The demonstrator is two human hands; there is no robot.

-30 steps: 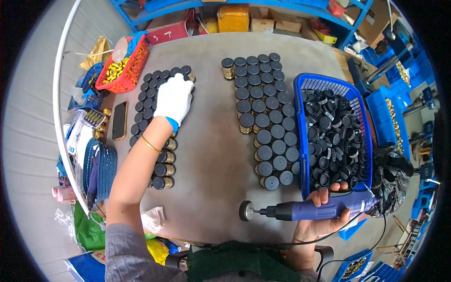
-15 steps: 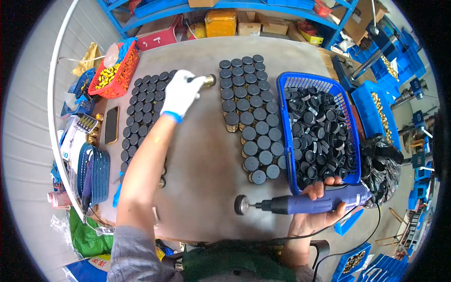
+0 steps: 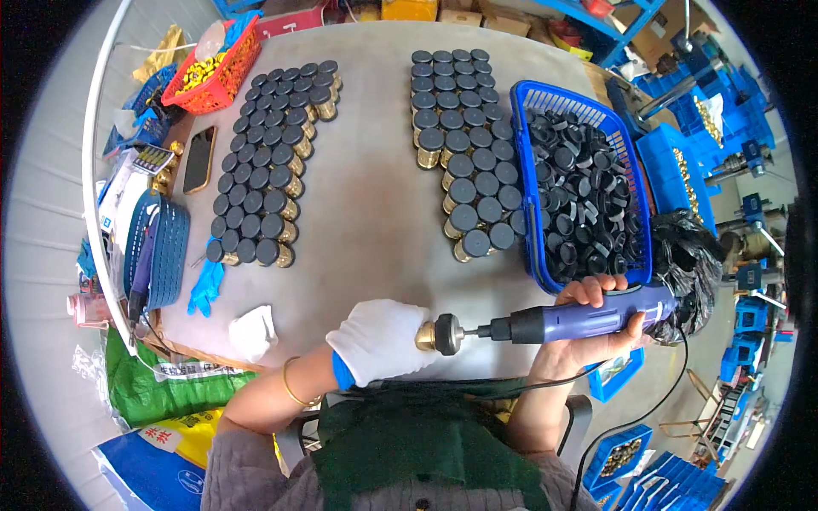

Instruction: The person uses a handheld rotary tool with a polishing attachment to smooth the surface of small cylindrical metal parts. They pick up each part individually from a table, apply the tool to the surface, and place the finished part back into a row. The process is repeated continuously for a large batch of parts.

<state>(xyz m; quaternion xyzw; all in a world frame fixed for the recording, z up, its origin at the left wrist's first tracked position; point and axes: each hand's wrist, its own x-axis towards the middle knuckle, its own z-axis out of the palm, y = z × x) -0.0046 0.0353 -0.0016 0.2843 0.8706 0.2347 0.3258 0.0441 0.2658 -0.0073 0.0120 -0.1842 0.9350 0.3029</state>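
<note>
My left hand (image 3: 381, 342), in a white glove with a blue cuff, grips a brass cylindrical fitting (image 3: 424, 336) near the table's front edge. My bare right hand (image 3: 592, 322) is wrapped round a purple power screwdriver (image 3: 588, 317) lying level and pointing left, its cable trailing from the back end. The round black cup head (image 3: 445, 335) on its tip meets the end of the fitting; whether the fitting's end sits inside it is hidden. Rows of black-capped brass fittings (image 3: 273, 153) stand upright on the left, and another block of capped fittings (image 3: 469, 145) on the right.
Loose black caps fill a blue basket (image 3: 527, 183) at the right. A phone (image 3: 198, 160), a red basket (image 3: 228, 83) and a dark blue basket (image 3: 169, 255) line the left side. A white glove (image 3: 253, 332) and blue glove (image 3: 207, 285) lie on the grey table (image 3: 366, 170).
My left hand has come back from the far left block to the screwdriver's tip, carrying a fitting. The view has shifted, and the screwdriver stays in my right hand.
</note>
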